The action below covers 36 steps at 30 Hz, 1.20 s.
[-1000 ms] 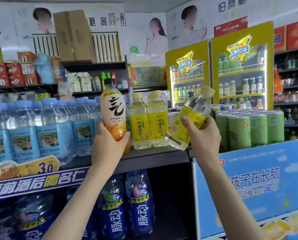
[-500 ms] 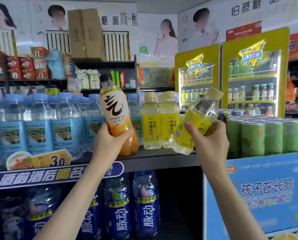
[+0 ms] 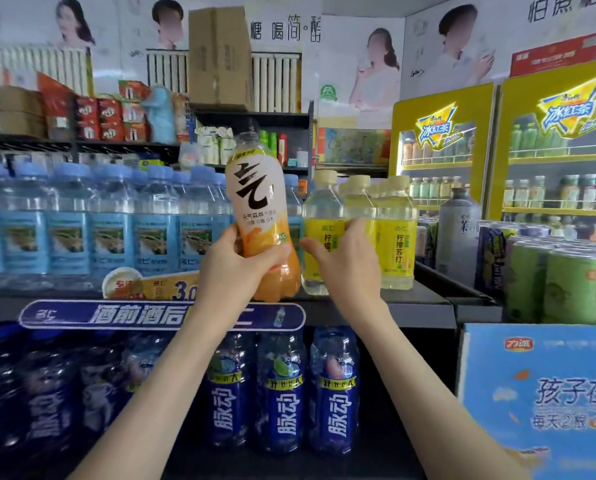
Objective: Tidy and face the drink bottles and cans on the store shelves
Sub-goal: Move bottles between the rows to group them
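While the left hand (image 3: 232,271) grips the lower half of an orange bottle (image 3: 258,209), with the fingers curled around its label, the bottle leans a little to the left and its black cap points up. Its base is low at the front edge of the shelf (image 3: 417,306), but I cannot tell if it touches the board. The right hand (image 3: 348,268) is closed around the middle of a yellow bottle (image 3: 322,216), thumb on the left side and fingers across the label. This bottle is upright, its base down at the shelf, just right of the orange one. More yellow bottles (image 3: 397,237) stand directly beside it on the right, labels to the front. Left of the orange bottle there is a long row of water bottles (image 3: 112,230) with blue caps, and a price card (image 3: 151,285) leans in front of them. On the shelf below stand dark blue bottles (image 3: 281,393). Further right are a grey bottle (image 3: 457,233), green cans (image 3: 573,285) and a blue carton (image 3: 539,393).
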Available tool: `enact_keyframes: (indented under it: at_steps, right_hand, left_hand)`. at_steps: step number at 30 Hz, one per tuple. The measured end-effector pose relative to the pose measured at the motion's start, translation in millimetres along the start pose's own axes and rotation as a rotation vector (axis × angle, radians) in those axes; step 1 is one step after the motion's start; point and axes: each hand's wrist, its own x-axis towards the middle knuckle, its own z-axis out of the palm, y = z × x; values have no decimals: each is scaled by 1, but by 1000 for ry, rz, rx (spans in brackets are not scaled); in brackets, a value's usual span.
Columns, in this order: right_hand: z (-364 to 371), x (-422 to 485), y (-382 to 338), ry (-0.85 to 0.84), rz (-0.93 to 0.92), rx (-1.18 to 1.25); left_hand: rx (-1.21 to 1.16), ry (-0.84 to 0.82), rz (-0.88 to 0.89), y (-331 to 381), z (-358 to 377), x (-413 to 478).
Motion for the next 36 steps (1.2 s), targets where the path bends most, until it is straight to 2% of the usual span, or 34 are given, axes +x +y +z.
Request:
enact_keyframes:
  at_steps: [5, 12, 17, 19, 20, 22, 24, 26, 33, 36]
  right_hand:
    - [3, -7, 12, -35, -95, -137]
    - [18, -4, 14, 0, -105, -218]
    - [16, -13, 14, 61, -138, -138]
    - [10, -26, 4, 77, -162, 23]
    - [5, -35, -3, 31, -151, 137]
    - [-4, -58, -17, -173, -100, 329]
    - [-4, -81, -24, -419, -54, 424]
    - [4, -100, -24, -579, -11, 475]
    - [38, -168, -7, -773, 150, 523]
    - [53, -200, 3, -859, 226, 529]
  left_hand:
    - [-70, -25, -48, -1, -21, -5]
    - [-159, -78, -126, 1, -36, -17]
    - [-168, -135, -197, -1, -45, -35]
    - [-163, -145, -217, -5, -49, -45]
    - [-150, -148, -225, -7, -51, -50]
    - [-121, -162, -239, -13, -55, -63]
    - [-90, -170, -252, -20, -60, -76]
    - [-30, -187, -256, -27, -65, -91]
    - [161, -178, -313, -67, -91, -153]
    - [148, -234, -352, -90, -106, -179]
